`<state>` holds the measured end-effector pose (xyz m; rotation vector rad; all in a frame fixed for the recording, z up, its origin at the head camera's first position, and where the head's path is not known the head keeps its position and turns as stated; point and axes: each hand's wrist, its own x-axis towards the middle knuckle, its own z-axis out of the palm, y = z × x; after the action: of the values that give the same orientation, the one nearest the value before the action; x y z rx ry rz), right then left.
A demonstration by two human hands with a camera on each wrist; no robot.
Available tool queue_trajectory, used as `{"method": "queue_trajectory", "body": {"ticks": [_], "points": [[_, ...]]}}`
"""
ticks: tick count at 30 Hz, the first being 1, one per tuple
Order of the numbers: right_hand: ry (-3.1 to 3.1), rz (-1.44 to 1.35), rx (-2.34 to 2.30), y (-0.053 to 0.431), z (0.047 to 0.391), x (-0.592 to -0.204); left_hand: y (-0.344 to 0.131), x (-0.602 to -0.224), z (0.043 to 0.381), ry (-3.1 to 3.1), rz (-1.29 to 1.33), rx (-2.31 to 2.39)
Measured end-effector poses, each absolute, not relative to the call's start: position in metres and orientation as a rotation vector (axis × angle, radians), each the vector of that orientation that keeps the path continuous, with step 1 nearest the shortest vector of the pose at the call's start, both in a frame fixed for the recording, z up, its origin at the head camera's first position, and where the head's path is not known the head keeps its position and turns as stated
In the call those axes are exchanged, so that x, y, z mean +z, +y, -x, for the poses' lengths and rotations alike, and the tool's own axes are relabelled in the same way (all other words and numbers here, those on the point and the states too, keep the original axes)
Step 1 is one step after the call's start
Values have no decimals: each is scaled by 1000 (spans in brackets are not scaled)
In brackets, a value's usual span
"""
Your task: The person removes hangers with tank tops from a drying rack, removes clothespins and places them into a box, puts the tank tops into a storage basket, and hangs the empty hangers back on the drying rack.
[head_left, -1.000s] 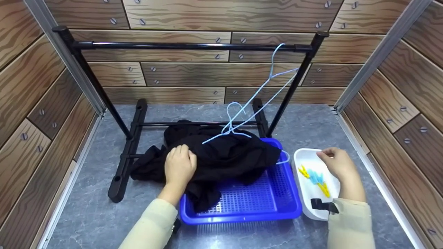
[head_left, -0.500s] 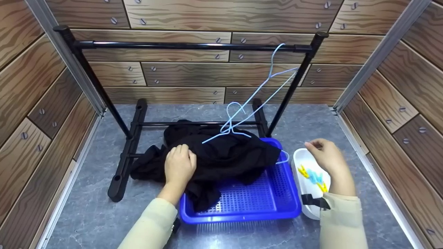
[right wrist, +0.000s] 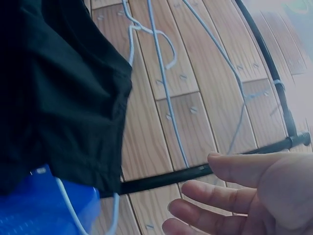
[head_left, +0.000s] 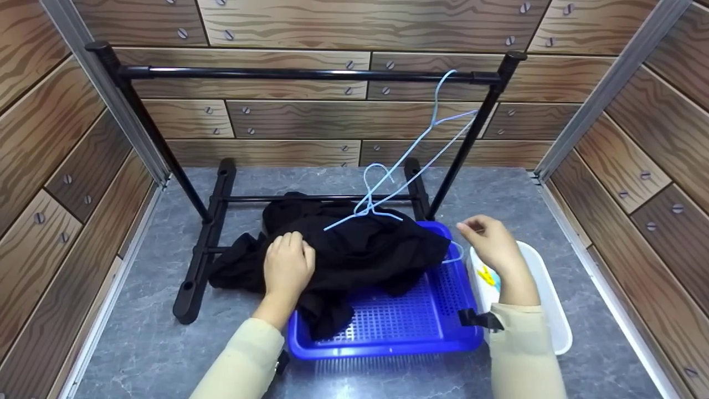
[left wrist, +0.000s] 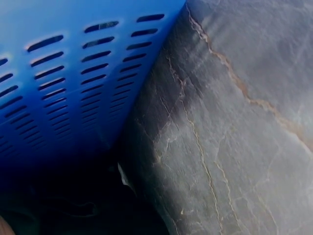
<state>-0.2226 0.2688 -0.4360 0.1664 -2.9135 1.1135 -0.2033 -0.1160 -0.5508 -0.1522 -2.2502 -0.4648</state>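
A black shirt [head_left: 354, 244] lies bunched over the left and back of a blue plastic basket [head_left: 388, 350]. Inside it sits a light blue wire hanger [head_left: 354, 218]; the hook stands out at the neck and one curved end pokes from the sleeve at the right. My left hand [head_left: 288, 266], knuckles up, grips the cloth at the shirt's left side; its fingertips are hidden. Just right of the sleeve hovers my right hand [head_left: 493, 244], thumb and fingers apart in the right wrist view, holding nothing. The left wrist view shows only the basket's slotted side [left wrist: 73, 73] and the floor.
A black garment rack [head_left: 310, 73] stands behind, with another light blue hanger [head_left: 412, 147] hooked on its bar at the right. Beneath my right forearm is a white tray [head_left: 554, 310] holding yellow clothespins [head_left: 486, 275] and blue ones. Wood-patterned walls enclose three sides.
My right hand has moved left, from above the white tray to near the shirt's right sleeve. The left hand, shirt and basket have stayed in place.
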Motion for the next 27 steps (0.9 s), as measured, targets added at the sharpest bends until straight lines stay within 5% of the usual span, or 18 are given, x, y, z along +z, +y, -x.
{"method": "queue_trajectory", "body": {"ticks": [27], "points": [[-2960, -424, 960, 223, 249, -451, -114, -551, 205, -2248, 149, -432]]}}
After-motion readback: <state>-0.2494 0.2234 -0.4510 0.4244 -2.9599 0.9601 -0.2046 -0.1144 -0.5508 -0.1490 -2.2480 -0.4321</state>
